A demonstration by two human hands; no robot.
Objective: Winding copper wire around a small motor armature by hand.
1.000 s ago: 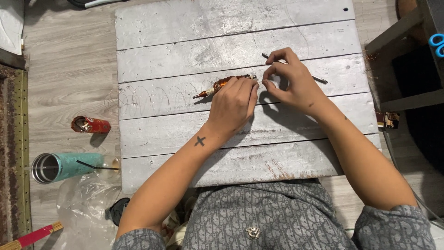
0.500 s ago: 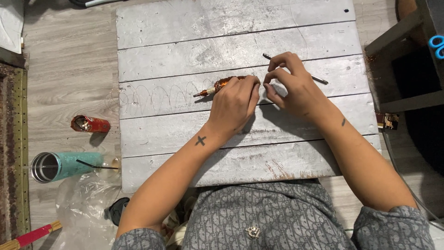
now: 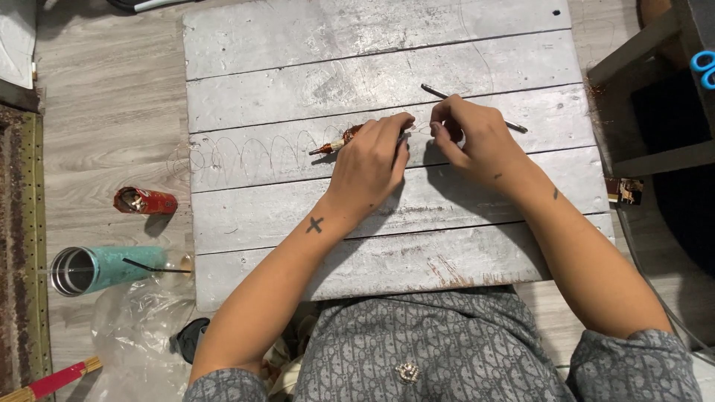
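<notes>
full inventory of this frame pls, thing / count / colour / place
wooden board: 1, grey planks, centre of the floor
copper wire spool: 1, copper-brown, on the board under the left hand
thin wire coils: 1 trail, fine and pale, looping left from the spool
thin dark rod: 1, black, on the board behind the right hand
small can: 1, red, lying on the floor left of the board
tumbler: 1, teal, lying on the floor at lower left
plastic bag: 1, clear, below the tumbler
scissors: 1, blue handles, right edge
left hand: 1, grip on the spool
right hand: 1, fingers pinched beside the left hand, content too fine to tell
</notes>
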